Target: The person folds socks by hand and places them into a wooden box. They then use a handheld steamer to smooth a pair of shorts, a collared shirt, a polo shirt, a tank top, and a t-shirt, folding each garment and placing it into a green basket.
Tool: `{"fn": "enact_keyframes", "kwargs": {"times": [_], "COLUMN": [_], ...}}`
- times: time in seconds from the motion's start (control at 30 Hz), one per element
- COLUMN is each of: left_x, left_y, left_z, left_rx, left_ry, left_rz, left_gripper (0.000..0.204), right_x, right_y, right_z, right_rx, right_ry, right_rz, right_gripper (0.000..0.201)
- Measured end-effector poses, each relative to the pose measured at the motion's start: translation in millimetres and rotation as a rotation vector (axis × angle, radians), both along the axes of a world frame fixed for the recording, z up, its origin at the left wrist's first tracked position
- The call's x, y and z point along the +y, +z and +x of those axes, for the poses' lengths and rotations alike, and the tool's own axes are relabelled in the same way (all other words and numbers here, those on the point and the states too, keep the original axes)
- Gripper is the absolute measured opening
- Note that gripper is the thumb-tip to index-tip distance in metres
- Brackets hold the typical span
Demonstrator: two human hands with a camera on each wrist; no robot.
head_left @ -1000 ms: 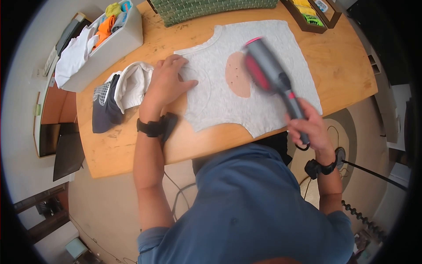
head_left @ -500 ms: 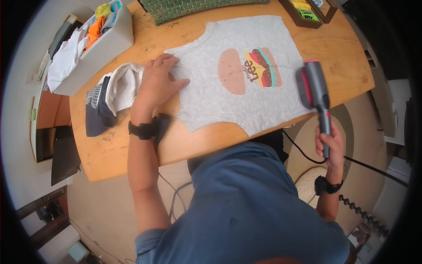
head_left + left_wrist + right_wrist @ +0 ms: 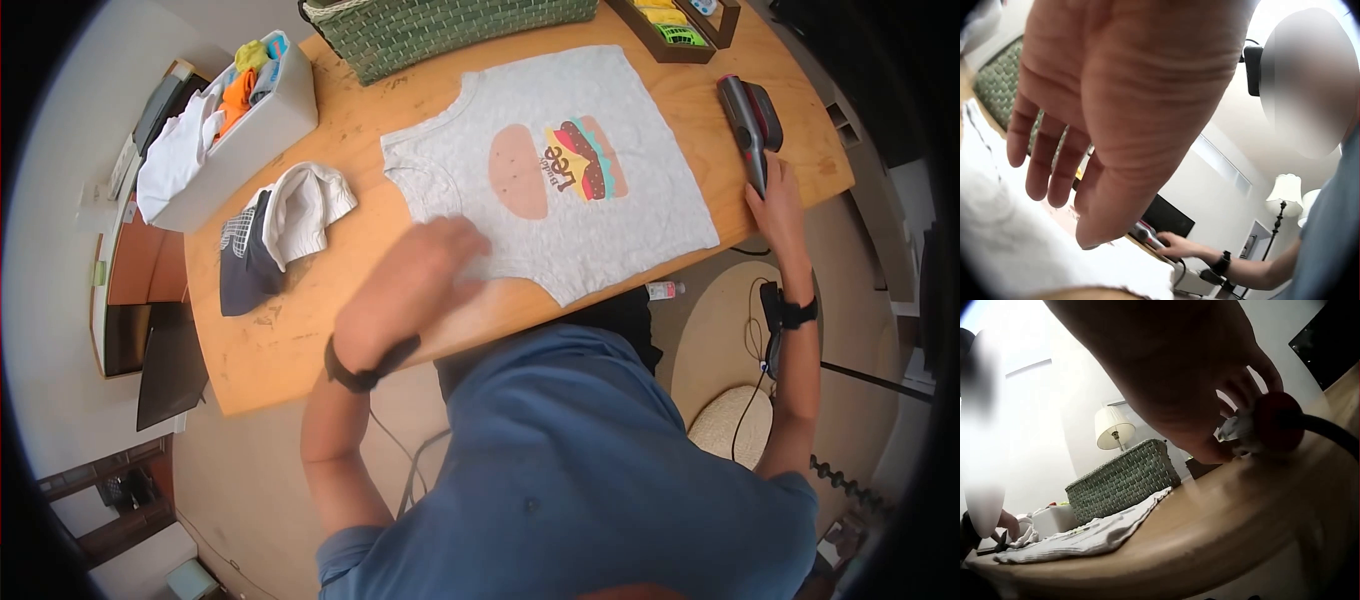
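Near the right edge of the counter [image 3: 300, 350], the right hand [image 3: 775, 200] now holds the steamer [image 3: 752, 115] by its handle, fingers wrapped round it. A moment ago the steamer was over the shirt [image 3: 560, 170]; now it lies down, so the steaming looks done. The left hand [image 3: 420, 275] has lifted off the shirt, fingers straight and loose, holding nothing. The grey shirt lies flat mid-counter, burger picture showing. A cap [image 3: 270, 235] sits by the left edge.

The left hand [image 3: 425, 275] is motion-blurred; the green basket [image 3: 450, 30] is cut off.
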State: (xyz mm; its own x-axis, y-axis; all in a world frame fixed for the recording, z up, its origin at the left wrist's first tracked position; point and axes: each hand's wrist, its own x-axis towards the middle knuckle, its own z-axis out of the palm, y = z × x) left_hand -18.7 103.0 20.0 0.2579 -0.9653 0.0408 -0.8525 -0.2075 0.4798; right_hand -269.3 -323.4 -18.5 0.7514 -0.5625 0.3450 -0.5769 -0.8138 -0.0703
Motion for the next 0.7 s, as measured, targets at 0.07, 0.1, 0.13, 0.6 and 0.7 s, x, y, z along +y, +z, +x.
{"fn": "enact_keyframes", "kwargs": {"times": [0.07,0.1,0.13,0.6,0.7], "left_x": [-2.7,-5.1,-6.6,-7.3,8.2], "left_y": [-2.5,-8.3,-13.1,-2.1,37.4], "left_z": [-15.0,-20.4,-24.0,-20.5,-23.4], "left_rx": [-0.006,-0.028,-0.052,-0.077,0.185], "left_ry": [-0.049,-0.051,-0.055,0.016,-0.011], "left_rz": [0.015,-0.022,-0.059,-0.008,-0.062], "left_gripper": [0.031,0.031,0.031,0.016,0.018], "right_x": [25.8,41.5,60.6,84.5,77.5], "right_y": [8.7,13.0,19.4,-4.4,33.4], "right_z": [-2.3,-4.2,-2.9,-8.6,-23.7], "right_rx": [-0.019,-0.028,0.047,-0.239,-0.413], "right_ry": [0.216,0.321,0.442,0.645,0.627], "right_rz": [0.025,0.037,0.154,0.345,0.829], "right_gripper": [0.048,0.048,0.047,0.015,0.016]}}
